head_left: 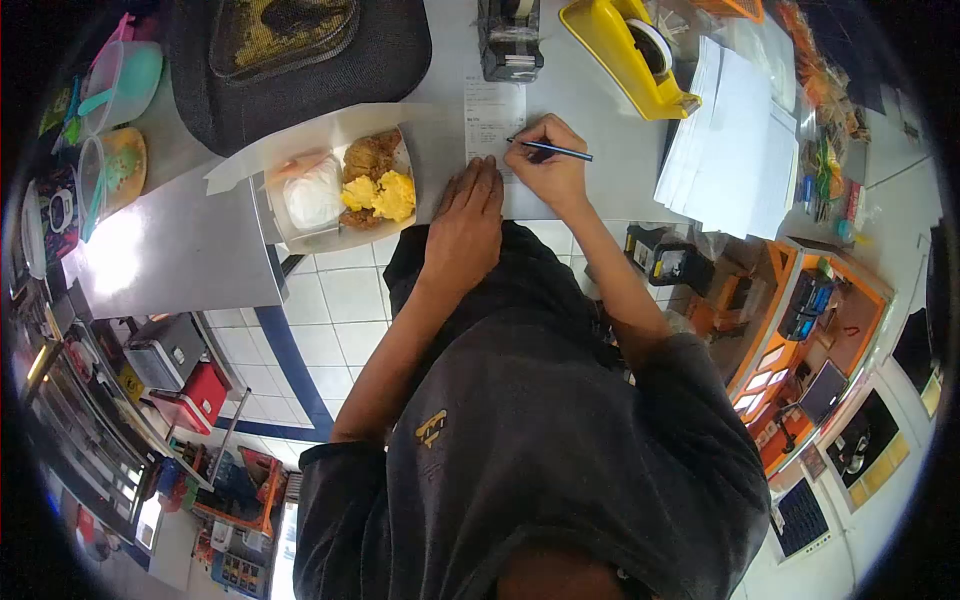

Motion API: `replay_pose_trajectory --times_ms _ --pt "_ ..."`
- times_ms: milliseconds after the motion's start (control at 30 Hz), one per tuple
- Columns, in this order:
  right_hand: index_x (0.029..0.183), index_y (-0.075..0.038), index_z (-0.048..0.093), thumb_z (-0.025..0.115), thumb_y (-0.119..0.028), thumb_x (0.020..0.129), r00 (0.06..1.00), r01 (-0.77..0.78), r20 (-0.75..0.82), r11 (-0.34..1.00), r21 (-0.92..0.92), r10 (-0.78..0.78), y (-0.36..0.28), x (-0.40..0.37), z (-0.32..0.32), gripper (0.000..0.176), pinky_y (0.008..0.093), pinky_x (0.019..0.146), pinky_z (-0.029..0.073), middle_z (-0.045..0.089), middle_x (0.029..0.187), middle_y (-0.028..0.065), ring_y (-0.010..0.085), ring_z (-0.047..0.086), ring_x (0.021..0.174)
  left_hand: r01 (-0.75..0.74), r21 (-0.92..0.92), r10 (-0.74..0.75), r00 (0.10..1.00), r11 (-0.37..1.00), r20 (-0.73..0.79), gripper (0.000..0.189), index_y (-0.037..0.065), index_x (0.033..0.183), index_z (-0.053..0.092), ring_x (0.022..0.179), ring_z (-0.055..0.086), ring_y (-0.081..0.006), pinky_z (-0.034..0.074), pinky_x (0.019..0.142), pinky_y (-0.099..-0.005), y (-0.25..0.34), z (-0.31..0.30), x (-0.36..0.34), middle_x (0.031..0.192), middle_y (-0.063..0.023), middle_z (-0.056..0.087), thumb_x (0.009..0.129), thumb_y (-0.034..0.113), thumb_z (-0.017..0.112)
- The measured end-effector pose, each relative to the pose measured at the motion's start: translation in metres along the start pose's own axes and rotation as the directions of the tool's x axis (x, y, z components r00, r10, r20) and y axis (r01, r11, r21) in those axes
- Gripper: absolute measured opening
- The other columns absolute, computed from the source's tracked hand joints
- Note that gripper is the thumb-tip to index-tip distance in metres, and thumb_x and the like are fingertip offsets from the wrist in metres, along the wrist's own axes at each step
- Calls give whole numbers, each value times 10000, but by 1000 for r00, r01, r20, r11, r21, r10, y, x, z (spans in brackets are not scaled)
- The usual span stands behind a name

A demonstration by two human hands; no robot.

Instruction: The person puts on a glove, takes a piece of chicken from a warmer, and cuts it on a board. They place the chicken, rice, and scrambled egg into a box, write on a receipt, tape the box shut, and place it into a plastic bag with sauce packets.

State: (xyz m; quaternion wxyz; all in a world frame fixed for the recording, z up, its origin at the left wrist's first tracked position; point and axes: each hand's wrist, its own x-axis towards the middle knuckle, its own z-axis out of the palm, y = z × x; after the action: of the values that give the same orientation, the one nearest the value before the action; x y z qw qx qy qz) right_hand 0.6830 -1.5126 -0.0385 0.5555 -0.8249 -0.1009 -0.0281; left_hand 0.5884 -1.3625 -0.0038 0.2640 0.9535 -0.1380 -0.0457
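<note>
A narrow printed receipt lies on the grey table. My left hand rests flat at its lower end, fingers stretched out over the paper's edge. In my right hand is a dark blue pen, pinched between the fingers, its tip at the receipt's right side. Left of my left hand stands an open white food box. Inside it sit a white wrapped bundle, brown fried chicken and yellow pieces that look like egg.
A black tape dispenser stands beyond the receipt, a yellow tape dispenser to its right. A stack of white papers lies at the right edge. A black mesh bag and plastic cups occupy the left side.
</note>
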Motion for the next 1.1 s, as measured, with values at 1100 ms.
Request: replay_pose_trajectory --times_ms 1100 --pt "1102 -20 622 698 -207 792 980 199 60 929 -312 -190 -83 60 -13 370 432 775 544 663 976 184 397 648 877 295 194 -25 603 936 -798 407 -37 1209 581 1057 585 -390 443 939 -452 -107 -175 -36 1160 -212 626 828 88 648"
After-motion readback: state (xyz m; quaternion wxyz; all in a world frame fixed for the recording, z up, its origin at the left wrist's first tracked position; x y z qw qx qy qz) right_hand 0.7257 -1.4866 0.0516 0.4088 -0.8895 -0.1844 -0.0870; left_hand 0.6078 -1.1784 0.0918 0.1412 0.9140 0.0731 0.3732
